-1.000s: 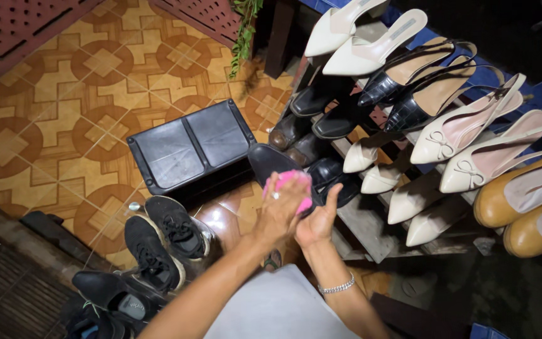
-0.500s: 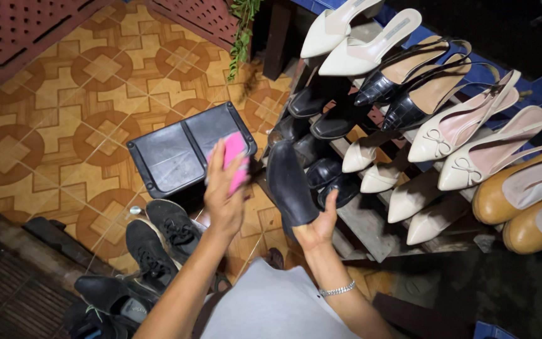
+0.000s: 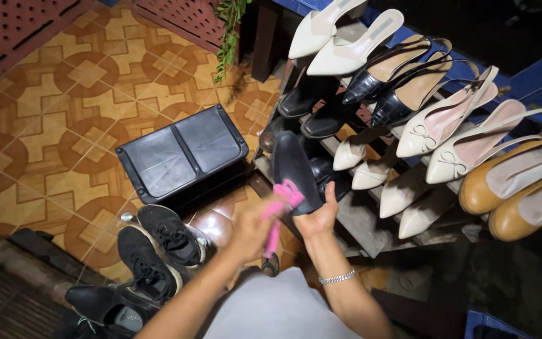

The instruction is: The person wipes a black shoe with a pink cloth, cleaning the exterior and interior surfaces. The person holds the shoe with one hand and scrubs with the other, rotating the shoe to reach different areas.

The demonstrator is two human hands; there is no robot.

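A slatted shoe rack [image 3: 371, 220] bears pale and black heels [image 3: 437, 122].

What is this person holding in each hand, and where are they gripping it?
The right hand holds a black shoe by its lower end, sole turned up. The left hand grips a pink cloth, bunched against the shoe.

Right hand [image 3: 318, 216] gripped a black shoe [image 3: 296, 172] sole-up, left hand [image 3: 252, 229] pressed a pink cloth [image 3: 281, 204] against it. Black stool [image 3: 180, 154] sat to the left, black sneakers [image 3: 158, 245] nearer, and a shoe rack [image 3: 371, 220] full of heels on the right.
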